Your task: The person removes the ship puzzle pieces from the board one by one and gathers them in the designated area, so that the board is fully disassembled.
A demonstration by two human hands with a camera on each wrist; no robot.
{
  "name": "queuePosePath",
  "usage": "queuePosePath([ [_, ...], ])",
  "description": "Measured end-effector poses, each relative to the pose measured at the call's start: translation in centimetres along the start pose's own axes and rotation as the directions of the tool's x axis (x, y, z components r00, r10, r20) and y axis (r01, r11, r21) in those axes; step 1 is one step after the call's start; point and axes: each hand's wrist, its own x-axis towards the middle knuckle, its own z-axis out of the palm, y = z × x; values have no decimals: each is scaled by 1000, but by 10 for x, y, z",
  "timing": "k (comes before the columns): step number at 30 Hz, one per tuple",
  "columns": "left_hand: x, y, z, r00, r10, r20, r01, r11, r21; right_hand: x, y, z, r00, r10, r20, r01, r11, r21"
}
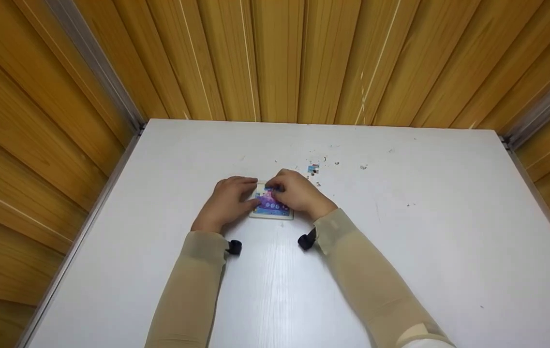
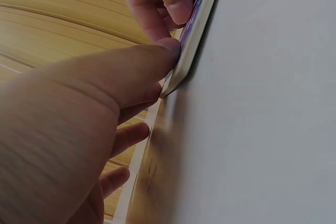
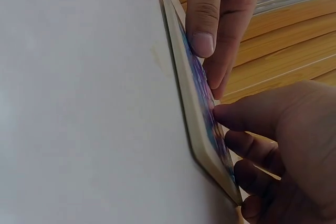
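A small jigsaw puzzle (image 1: 275, 211) with a pale frame and a purple, pink and blue picture lies flat on the white table. My left hand (image 1: 224, 203) holds its left side, thumb on the picture and fingers along the edge. In the left wrist view, this thumb (image 2: 167, 47) rests near a corner. Over the upper right of the puzzle, my right hand (image 1: 299, 193) bends its fingers, with thumb and fingertips touching the picture. Those fingers (image 3: 252, 149) show in the right wrist view; whether a piece is between them is hidden.
Just beyond my right hand lies a cluster of blue puzzle pieces (image 1: 313, 168). Small bits (image 1: 363, 167) are scattered farther right on the white table (image 1: 424, 251). Wood-patterned panels (image 1: 275, 63) stand behind the table's far edge.
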Motion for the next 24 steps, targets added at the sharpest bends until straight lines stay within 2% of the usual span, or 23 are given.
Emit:
queuePosePath([
  [8,-1,2,0,1000,1,-4,-1,1000,-1,-3,-2,0,999,-16,42,20,996,-91],
  [15,0,2,0,1000,1,-5,-1,1000,3,-3,-4,1,999,-31,24,34,994,-107],
  [24,1,2,-1,1000,-3,-5,3,1000,-13,-3,-3,2,999,-34,11,35,996,-81],
])
